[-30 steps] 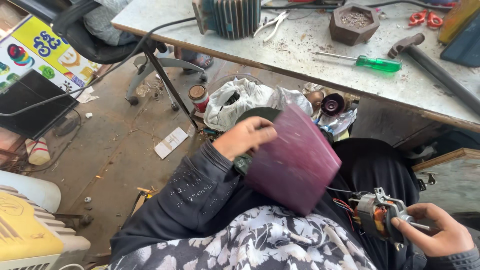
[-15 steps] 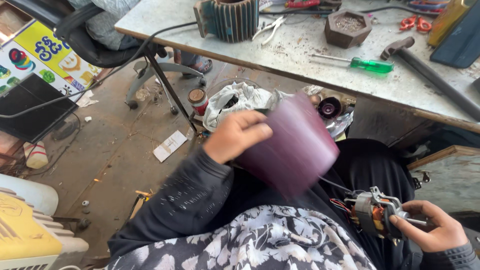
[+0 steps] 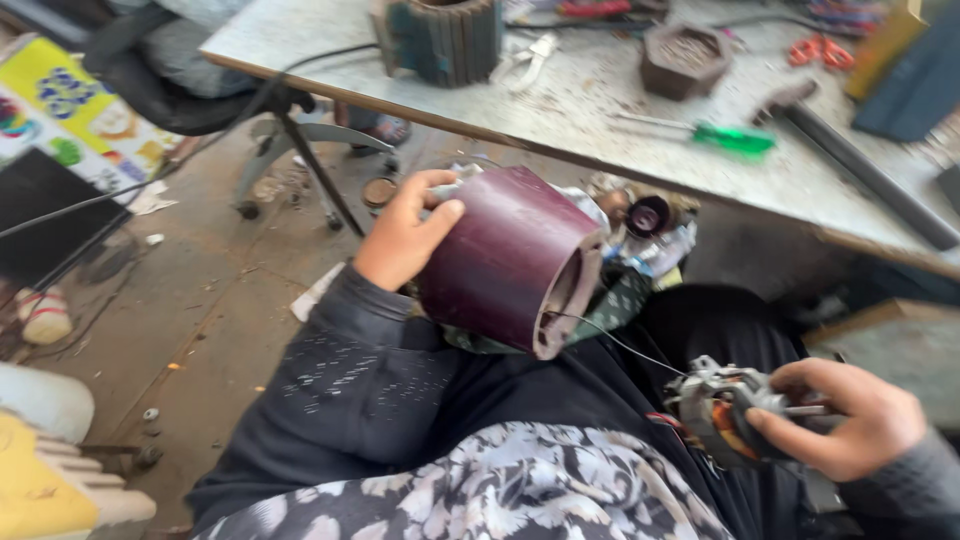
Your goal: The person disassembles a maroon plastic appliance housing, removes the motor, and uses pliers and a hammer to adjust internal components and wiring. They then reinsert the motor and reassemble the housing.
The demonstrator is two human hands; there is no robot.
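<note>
A flat printed carton (image 3: 70, 115) lies on the floor at the upper left, beside the chair base; it is yellow with blue, red and green patches and a pale picture panel. Just below it a flat black panel (image 3: 45, 215), perhaps a screen, lies dark and blank. A small white-and-red container (image 3: 40, 315) stands on the floor nearby, too blurred to tell more.

My left hand (image 3: 405, 240) grips a maroon housing (image 3: 510, 262) that looks like smooth, slightly glossy plastic. My right hand (image 3: 850, 420) holds a small motor (image 3: 722, 408) of bare grey metal with coppery windings. The workbench (image 3: 590, 100) top looks like worn, scratched, matt metal. The screwdriver (image 3: 735, 138) handle is glossy green plastic.
</note>
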